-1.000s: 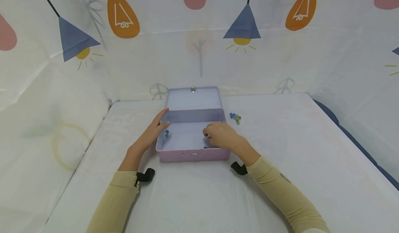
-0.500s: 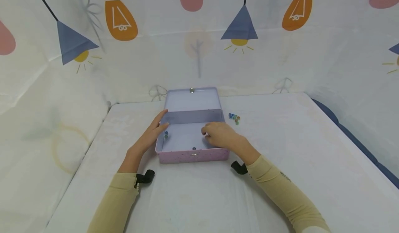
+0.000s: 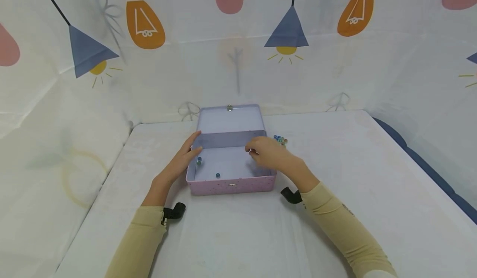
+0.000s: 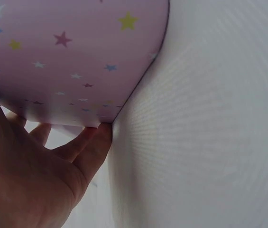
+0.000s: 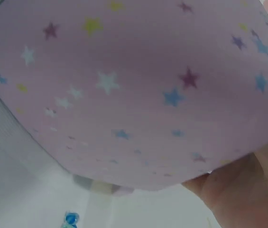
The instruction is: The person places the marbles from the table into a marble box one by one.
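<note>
An open pink star-printed tin box (image 3: 231,185) stands mid-table, its lid (image 3: 231,121) tipped back. My left hand (image 3: 191,146) rests with straight fingers against the box's left wall (image 4: 77,47), thumb at the rim. Over the box's right side hovers my right hand (image 3: 258,149), fingers loosely curled, nothing visible in them. Inside the box lie a blue marble (image 3: 218,175) near the front wall and another marble (image 3: 199,160) at the left. The right wrist view shows the box's outer wall (image 5: 134,95) and a blue marble (image 5: 70,218) below it.
A small heap of coloured marbles (image 3: 281,140) lies on the white table (image 3: 335,166) just right of the box's back corner. Printed cloth walls close in the back and both sides. The table's right edge (image 3: 421,166) drops to dark blue.
My right hand lifted from the box floor and moved back and right. A marble rolled left along the box's front wall. The left hand stayed put.
</note>
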